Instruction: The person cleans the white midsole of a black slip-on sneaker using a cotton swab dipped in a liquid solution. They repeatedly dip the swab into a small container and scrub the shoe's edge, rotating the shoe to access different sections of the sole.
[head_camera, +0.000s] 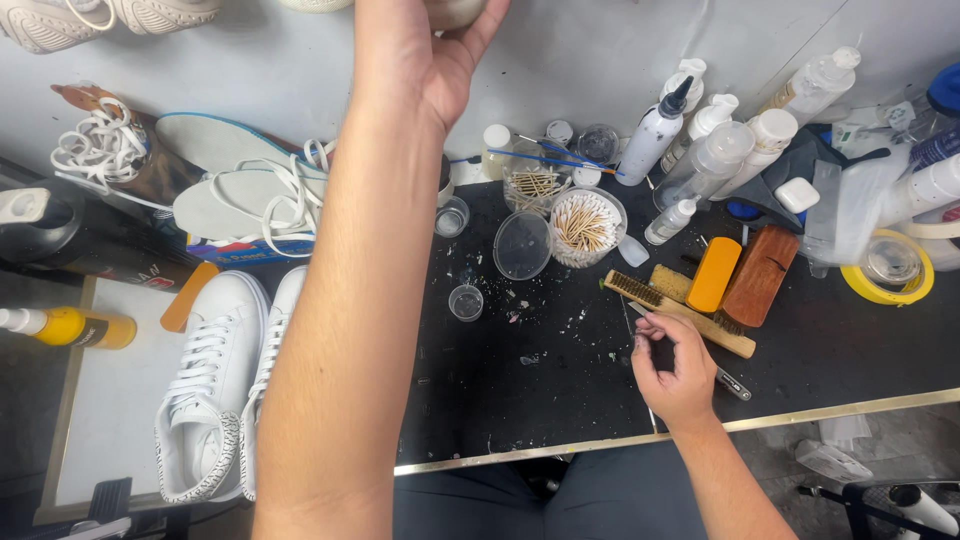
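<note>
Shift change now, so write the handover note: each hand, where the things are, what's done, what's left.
Left hand: raised to the top edge, fingers around a pale object, mostly out of frame.
Right hand: on the black mat, pinching a thin metal tool beside the wooden brush.
White sneakers: laced, at left; insoles and loose laces behind.
Done or left: cannot tell.

White sneakers (215, 390), black-speckled toes; black mat (560, 380); yellow tape roll (888, 268); orange brush (714, 274).
</note>
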